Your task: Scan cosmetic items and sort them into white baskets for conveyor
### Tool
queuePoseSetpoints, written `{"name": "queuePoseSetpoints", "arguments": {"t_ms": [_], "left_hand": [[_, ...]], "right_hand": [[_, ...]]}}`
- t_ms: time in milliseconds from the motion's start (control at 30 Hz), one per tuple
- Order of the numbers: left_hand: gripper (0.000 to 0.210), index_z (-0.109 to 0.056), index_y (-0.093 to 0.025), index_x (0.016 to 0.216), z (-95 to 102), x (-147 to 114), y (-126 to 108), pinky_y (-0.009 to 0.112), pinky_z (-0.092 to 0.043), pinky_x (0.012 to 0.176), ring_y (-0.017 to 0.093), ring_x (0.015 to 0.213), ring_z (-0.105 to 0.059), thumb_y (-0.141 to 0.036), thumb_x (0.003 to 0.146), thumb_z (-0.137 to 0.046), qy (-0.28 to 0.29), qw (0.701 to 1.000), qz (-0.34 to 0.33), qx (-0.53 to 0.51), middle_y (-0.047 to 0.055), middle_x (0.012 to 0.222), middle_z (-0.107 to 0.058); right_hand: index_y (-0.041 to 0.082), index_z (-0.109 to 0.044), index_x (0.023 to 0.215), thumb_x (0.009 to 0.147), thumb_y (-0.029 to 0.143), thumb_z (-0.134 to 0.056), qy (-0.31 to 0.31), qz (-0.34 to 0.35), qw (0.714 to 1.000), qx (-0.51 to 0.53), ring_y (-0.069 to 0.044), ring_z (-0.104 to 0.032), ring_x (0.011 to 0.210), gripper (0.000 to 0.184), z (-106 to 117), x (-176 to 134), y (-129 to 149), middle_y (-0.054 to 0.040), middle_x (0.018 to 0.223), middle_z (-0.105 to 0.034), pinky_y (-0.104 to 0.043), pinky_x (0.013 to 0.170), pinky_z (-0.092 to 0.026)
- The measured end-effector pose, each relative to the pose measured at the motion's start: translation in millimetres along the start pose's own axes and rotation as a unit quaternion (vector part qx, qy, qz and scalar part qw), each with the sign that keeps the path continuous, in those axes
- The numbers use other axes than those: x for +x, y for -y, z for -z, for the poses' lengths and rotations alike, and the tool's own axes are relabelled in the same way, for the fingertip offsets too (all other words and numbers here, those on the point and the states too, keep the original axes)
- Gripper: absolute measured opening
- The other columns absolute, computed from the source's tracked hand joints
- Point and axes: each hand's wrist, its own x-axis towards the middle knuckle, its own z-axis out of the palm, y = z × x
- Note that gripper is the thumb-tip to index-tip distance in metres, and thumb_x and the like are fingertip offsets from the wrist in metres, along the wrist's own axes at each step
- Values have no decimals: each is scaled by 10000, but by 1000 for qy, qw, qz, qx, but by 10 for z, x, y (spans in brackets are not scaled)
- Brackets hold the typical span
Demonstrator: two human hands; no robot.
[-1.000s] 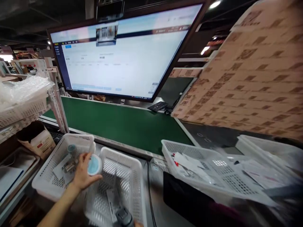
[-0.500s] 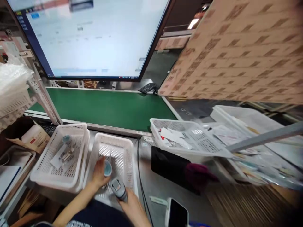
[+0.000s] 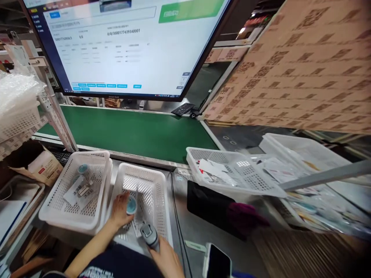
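Over the middle white perforated basket [image 3: 165, 208], my left hand [image 3: 121, 211] is closed around a small round container with a light-blue lid [image 3: 131, 204]. My right hand [image 3: 165, 253] grips a grey handheld barcode scanner [image 3: 150, 234], its head over the basket's near right part. Small clear-wrapped items lie in the basket beneath the hands, too covered to name. To the left, another white basket [image 3: 46, 210] holds a similar blue-lidded container [image 3: 83, 168] and small bagged items [image 3: 82, 190].
A large monitor [image 3: 116, 58] stands behind a green conveyor belt [image 3: 130, 133]. At right are a white basket of papers and packets [image 3: 193, 164], a black bag-like object [image 3: 208, 204], a phone [image 3: 218, 262] and a black cable [image 3: 177, 216]. A metal bar [image 3: 327, 175] slants across.
The monitor's page has changed, now showing a green banner, numbers and blue buttons. The view has shifted slightly. Both hands keep their holds over the basket.
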Motion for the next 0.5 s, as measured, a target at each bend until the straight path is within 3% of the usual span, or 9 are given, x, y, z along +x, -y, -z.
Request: {"name": "queuePoseSetpoints", "arguments": {"t_ms": [133,267,500], "left_hand": [[947,-546,-174,1657,180,21,-113,641,-482,1271,495,1456,-620,-267,777,-883,-16,999,-21,-26,238,1577,-661],[951,-487,-127,1688,229,189,-183,601,-429,1299,465,1485,-578,-301,830,-859,-32,998,-32,-33,259,1644,-605],[996,-465,-126,1712,221,314,-199,590,-408,1311,438,1497,-572,-221,789,-829,-53,996,-40,-65,234,1682,-595]], "right_hand": [[172,-749,1161,913,339,-732,6,4,999,-33,-369,-778,1184,300,207,-99,396,-163,1190,-772,-427,1011,-595],[171,-720,1215,955,379,-773,-18,35,999,-24,-334,-742,1165,337,399,-33,761,-149,1230,-717,-396,980,-584],[178,-682,1206,980,379,-775,-18,30,999,-32,-288,-715,1115,317,505,0,962,-129,1245,-655,-348,905,-542]]}}
